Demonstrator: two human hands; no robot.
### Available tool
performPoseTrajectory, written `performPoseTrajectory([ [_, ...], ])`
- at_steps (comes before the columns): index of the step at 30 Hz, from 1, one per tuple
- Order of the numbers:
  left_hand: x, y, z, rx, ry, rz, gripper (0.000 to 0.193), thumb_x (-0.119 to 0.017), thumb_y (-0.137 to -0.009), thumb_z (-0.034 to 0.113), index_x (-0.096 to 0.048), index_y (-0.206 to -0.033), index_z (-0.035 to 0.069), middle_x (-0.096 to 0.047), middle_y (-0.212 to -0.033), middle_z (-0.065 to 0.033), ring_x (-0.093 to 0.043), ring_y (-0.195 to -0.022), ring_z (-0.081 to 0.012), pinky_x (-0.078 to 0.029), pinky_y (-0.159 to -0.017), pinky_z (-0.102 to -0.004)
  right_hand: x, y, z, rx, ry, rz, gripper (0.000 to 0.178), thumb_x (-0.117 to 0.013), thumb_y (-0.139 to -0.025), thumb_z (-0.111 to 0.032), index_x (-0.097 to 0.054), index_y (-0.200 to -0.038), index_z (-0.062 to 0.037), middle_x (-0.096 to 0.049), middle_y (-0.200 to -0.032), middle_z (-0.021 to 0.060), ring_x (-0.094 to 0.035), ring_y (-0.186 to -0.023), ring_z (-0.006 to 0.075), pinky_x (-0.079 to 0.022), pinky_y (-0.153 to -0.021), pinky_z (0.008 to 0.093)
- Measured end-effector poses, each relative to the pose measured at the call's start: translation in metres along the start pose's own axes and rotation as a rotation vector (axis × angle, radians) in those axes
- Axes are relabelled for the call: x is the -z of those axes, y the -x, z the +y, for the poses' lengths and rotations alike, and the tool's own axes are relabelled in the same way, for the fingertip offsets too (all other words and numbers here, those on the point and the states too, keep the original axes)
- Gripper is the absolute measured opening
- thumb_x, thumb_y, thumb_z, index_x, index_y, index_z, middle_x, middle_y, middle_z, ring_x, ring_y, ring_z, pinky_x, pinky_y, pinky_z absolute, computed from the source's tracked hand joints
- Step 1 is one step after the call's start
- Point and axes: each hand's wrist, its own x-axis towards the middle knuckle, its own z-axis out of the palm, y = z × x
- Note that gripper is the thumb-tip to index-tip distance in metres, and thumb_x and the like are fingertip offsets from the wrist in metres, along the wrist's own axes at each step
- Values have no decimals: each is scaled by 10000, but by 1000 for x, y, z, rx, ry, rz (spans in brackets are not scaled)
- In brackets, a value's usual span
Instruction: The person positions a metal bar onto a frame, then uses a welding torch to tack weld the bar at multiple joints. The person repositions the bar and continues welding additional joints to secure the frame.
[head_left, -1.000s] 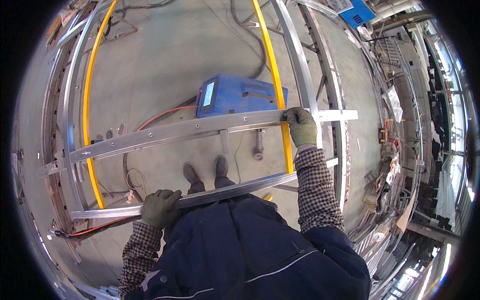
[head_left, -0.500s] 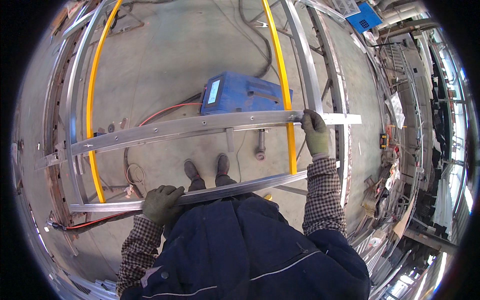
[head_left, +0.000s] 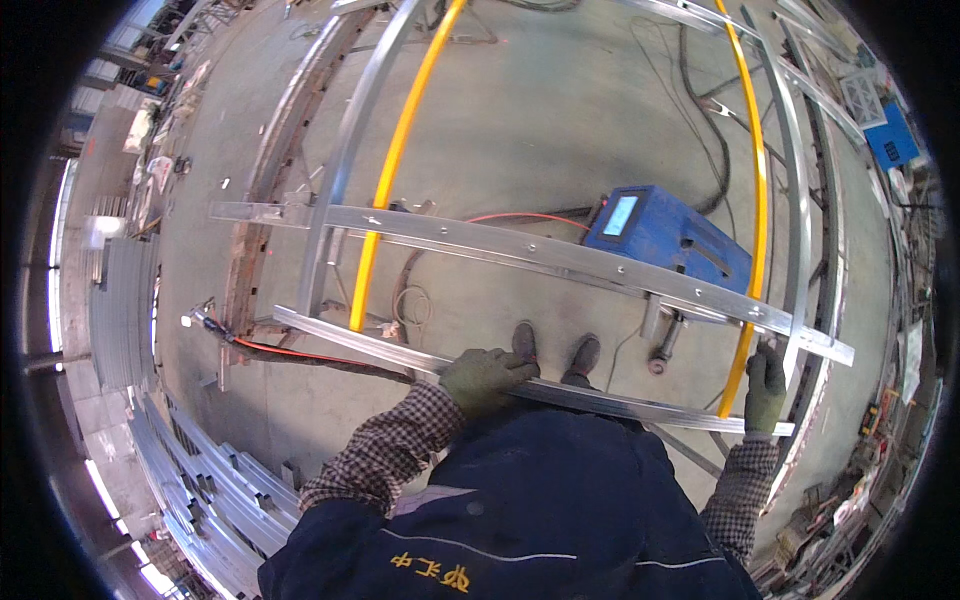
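One drilled crossbar (head_left: 577, 258) on the metal frame (head_left: 345, 165), set in from the near edge and reaching from the left rail (head_left: 382, 70) to the right rail (head_left: 796, 180). Crosses the left yellow strip (head_left: 401, 130) and the right yellow strip (head_left: 759, 180), each just inside its rail. Along the frame's near edge, one near bar (head_left: 350, 341), roughly parallel to the crossbar. Judge work as partway: crossbar, strips and near bar all laid in place. Unsettled, by the same judgement: fixing at the crossings; no fastener or weld clear enough to confirm, so cannot tell loose from joined. Left hand (head_left: 485, 380): gloved, narrow, folded around the near bar close to its middle. Right hand (head_left: 765, 390): gloved, partly curled, by the frame's near right corner, with fingertips at the crossbar's near side; cannot tell whether gripping or merely touching. Farther out, on the floor (head_left: 560, 120): blue machine (head_left: 670, 245) with a lit screen, beyond the crossbar toward its right end, and orange hose (head_left: 520, 215) to its left. Past the frame's near left corner: stacked metal profiles (head_left: 215, 480).
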Motion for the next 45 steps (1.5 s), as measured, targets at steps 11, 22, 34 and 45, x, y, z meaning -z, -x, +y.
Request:
performPoseTrajectory([
  [11, -8, -1, -6, -20, 19, -19, 438, -768, -891, 321, -648, -1272, 142, -710, -1211, -99, -696, -1205, -322, -608, -919, -507, -41, 49, -50, 254, 225, -119, 278, -701, -1060, -108, -726, -1310, 12, -779, -1247, 135, -737, -1133, 195, -574, -965, 334],
  [22, 21, 30, 8, -71, 76, 15, 427, -740, -924, 308, -654, -1324, 184, -731, -1137, -100, -749, -1066, -334, -624, -844, -500, -78, 105, -163, 235, 769, -947, 656, -889, -828, -440, -714, -1342, -73, -787, -1034, 143, -772, -945, 325, -602, -868, 439],
  [34, 149, 25, 5, -115, -152, 808, 457, -816, -874, 317, -708, -1275, 125, -743, -1243, -106, -731, -1147, -315, -585, -979, -479, -95, 33, -229, 900, 592, -437, 546, -940, -721, -212, -768, -1228, -105, -726, -895, 122, -716, -763, 295, -567, -709, 442],
  [45, 36, 141, -21, 640, 455, 1141, 292, -803, -963, 214, -782, -1211, 60, -786, -1134, -143, -768, -1019, -271, -611, -926, -384, -166, -110, -229, 797, 504, -492, 415, -828, -908, -202, -749, -1292, -67, -771, -1012, 123, -755, -861, 239, -597, -787, 385],
])
